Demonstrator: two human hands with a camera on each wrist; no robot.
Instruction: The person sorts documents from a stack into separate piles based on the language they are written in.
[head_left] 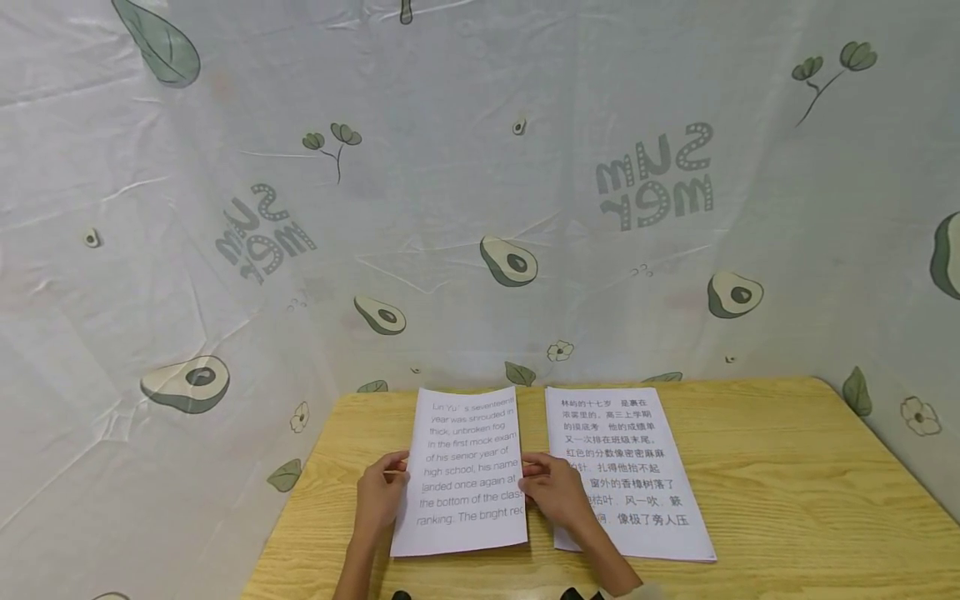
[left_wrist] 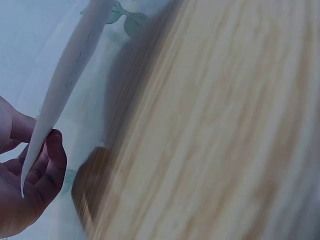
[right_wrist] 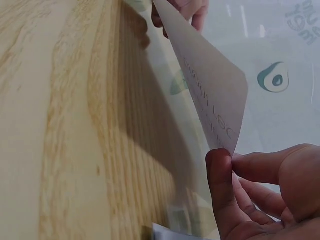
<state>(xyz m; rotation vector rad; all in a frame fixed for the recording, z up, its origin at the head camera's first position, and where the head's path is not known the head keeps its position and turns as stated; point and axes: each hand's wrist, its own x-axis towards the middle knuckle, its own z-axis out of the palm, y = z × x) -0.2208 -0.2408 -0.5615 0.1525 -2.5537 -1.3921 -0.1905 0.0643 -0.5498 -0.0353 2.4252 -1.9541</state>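
Between both hands a sheet of paper (head_left: 465, 475) printed with large English text is held up off the table. My left hand (head_left: 381, 492) pinches its left edge between thumb and fingers; the left wrist view shows the sheet (left_wrist: 70, 70) edge-on in that grip. On the opposite side my right hand (head_left: 553, 490) pinches the right edge, thumb on one face and fingers on the other. In the right wrist view the sheet (right_wrist: 210, 85) bows slightly. A second paper (head_left: 618, 467) with Chinese text lies to the right, its left part covered by my right hand and forearm.
The light wooden table (head_left: 795, 483) extends to the right beyond the Chinese-text paper. Behind it hangs a pale cloth (head_left: 450, 208) printed with avocados, leaves and lettering, also covering the left side. A shadow of the held sheet falls on the wood.
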